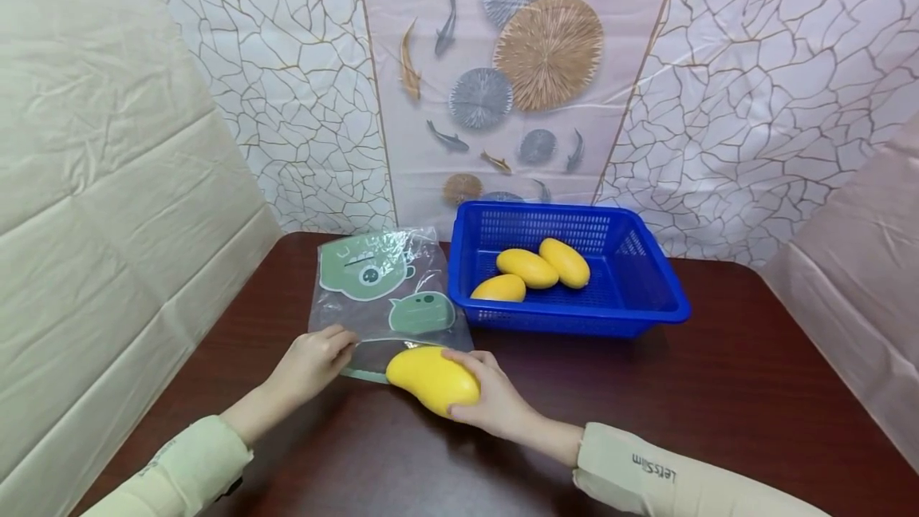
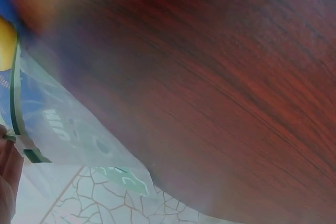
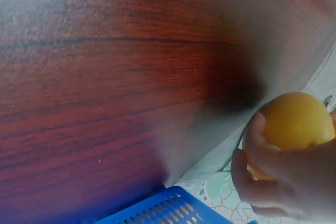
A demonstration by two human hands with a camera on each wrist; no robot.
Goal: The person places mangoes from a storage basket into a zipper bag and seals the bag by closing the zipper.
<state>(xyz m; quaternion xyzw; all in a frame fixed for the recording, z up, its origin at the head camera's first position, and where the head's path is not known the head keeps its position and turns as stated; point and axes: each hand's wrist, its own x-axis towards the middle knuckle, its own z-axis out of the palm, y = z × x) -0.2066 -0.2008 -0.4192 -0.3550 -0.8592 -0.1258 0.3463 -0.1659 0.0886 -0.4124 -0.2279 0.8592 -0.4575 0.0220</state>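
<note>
The yellow mango (image 1: 431,380) lay at between nine and ten o'clock from the right hand (image 1: 495,401), whose fingers and thumb gripped its near end, its long axis running from ten to four and its free tip overlapping the near edge of the clear printed bag (image 1: 368,316), whether inside or above it I could not tell. The left hand (image 1: 316,353), farther off at ten o'clock from the fruit, pinched the bag's rim. At two o'clock stood the blue basket (image 1: 574,312) with three more mangoes (image 1: 527,268), close against the bag's right side.
</note>
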